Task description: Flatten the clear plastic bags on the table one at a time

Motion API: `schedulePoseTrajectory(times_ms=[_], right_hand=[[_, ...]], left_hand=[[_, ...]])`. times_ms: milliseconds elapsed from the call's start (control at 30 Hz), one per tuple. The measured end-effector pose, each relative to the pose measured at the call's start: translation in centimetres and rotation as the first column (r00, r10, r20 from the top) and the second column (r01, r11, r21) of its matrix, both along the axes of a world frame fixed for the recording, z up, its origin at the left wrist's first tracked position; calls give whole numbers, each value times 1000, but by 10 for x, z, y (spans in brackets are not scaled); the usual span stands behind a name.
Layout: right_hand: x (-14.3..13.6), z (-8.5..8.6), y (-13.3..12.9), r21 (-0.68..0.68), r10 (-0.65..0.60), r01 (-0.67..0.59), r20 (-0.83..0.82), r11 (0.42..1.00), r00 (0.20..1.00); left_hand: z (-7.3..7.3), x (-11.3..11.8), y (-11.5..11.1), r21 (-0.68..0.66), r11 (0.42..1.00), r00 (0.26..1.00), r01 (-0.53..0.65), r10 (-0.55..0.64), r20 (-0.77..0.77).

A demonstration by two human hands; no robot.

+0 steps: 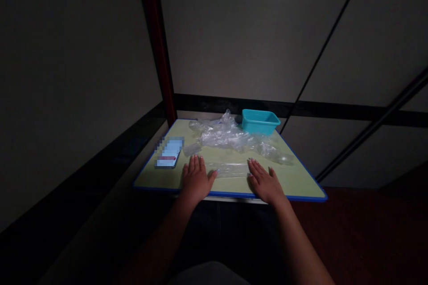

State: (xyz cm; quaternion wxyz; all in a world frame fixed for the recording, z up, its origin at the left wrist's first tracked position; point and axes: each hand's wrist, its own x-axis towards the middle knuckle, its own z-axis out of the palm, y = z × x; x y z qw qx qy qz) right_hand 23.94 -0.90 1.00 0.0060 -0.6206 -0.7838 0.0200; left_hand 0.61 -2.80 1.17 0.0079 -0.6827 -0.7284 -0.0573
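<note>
Nearer us than the one turquoise tub (pixel 256 126), one flat clear plastic piece (pixel 232 170) lies between our left hand (pixel 196 181) and right hand (pixel 267 185), fingers extended, gripping nothing. We should smooth it with even, outward pressure. Left of the tub we count one phone (pixel 170 155), one small plastic piece (pixel 192 149) and one crumpled plastic heap (pixel 222 137), its pieces uncountable.

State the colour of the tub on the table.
Turquoise; the tub shows best in the head view, the only one.

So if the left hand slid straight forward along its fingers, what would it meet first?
Most likely the small translucent piece just ahead of the left hand, with the crumpled clear plastic beyond it. Whether the fingertips already touch that piece is unclear.
</note>
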Motion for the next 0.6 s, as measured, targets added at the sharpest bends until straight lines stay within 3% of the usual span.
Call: schedulePoseTrajectory(times_ms=[33,100,200,267,433,600], right_hand=[[0,0,0,-2,-2,2,4,1000,1000],[0,-1,0,-1,-2,2,11,1000,1000],[1,-3,2,8,9,-9,19,1000,1000],[3,-5,2,2,14,-14,30,1000,999],[2,0,0,-35,56,-53,85,998,995],[0,2,-2,-20,44,-43,72,999,996]], left_hand=[[4,7,-2,37,999,1000,9,-9,5],[12,24,-6,93,987,990,130,-134,38],[19,55,-8,124,908,906,400,-412,95],[18,74,-5,131,866,855,482,-498,143],[2,101,15,85,835,803,544,-548,235],[-9,100,23,46,854,824,517,-512,243]])
